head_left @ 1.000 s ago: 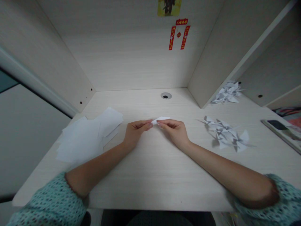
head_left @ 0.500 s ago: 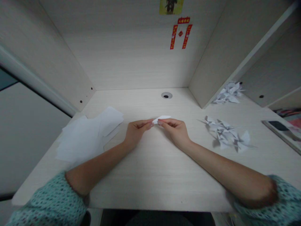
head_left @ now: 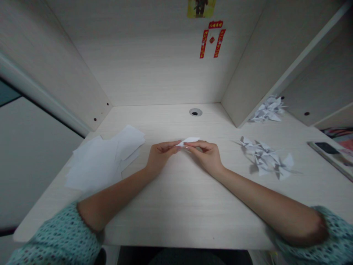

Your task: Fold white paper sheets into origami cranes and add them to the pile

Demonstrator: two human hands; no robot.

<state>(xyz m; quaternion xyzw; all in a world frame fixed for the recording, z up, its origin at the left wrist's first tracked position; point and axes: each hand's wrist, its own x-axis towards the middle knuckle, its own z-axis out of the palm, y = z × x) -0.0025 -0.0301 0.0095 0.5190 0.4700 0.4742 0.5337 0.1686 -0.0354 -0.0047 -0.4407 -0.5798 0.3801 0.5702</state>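
Folded white paper (head_left: 190,140), a small narrow piece tapering to a point, is held up between the person's two hands just above the middle of the counter (head_left: 168,209). The left hand (head_left: 160,158) pinches its left end with the fingertips (head_left: 178,146), and the right hand (head_left: 204,155) pinches its right part, so the grip is closed on the paper from both sides, with the hands almost touching. Both forearms angle inward from teal patterned sleeves (head_left: 52,239) at the counter's near edge. For a piece this small, a pinch at the fingertips seems the right hold: it should keep the layers lined up, and even pressure from both hands would help stop them sliding. Left of the grip lie loose, overlapping sheets of white paper (head_left: 93,162). Right of the grip is a heap of folded paper cranes (head_left: 264,160), and farther right and back a smaller heap of paper cranes (head_left: 267,110) sits against the right-hand panel. A dark-screened phone (head_left: 327,148) lies on a pale flat object at the far right. Ahead of the grip are a round cable grommet (head_left: 195,112) in the counter and, on the back panel, red paper decorations (head_left: 212,40).
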